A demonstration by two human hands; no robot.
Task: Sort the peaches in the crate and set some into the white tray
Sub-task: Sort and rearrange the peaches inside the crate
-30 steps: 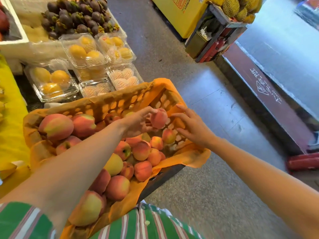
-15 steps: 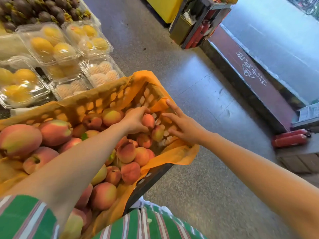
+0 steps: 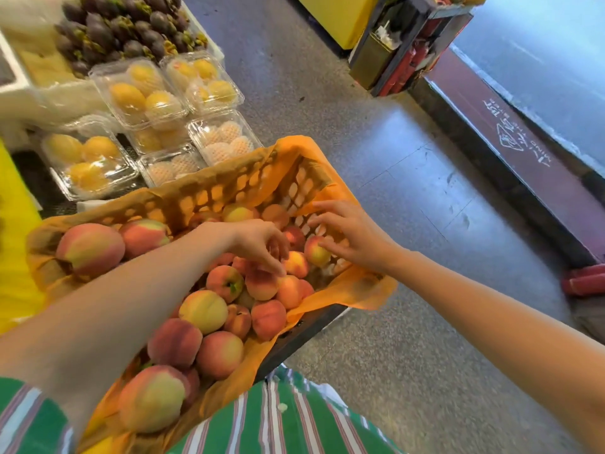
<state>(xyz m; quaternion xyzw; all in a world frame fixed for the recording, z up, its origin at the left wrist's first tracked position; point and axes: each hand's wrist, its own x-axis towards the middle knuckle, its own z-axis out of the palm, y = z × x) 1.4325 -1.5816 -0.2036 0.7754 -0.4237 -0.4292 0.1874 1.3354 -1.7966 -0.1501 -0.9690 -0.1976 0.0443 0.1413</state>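
Both hands work the crate's [image 3: 229, 188] far corner: the right hand [image 3: 352, 239], fingers spread, touches a small peach [image 3: 316, 252] at its nine o'clock, nearer than the left hand [image 3: 262, 245], whose loosely curled fingertips rest on neighbouring peaches.

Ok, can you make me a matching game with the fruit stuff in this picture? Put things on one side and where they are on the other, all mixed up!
Things:
1. peaches
2. dark purple fruits
3. clear boxes of yellow fruit
4. right hand

Places:
A. piled at the top left, behind the clear boxes
B. fingers spread at the crate's far corner, touching a peach
C. heaped in the orange-lined crate
D. stacked on the stand just beyond the crate

Pairs: 1-C, 2-A, 3-D, 4-B
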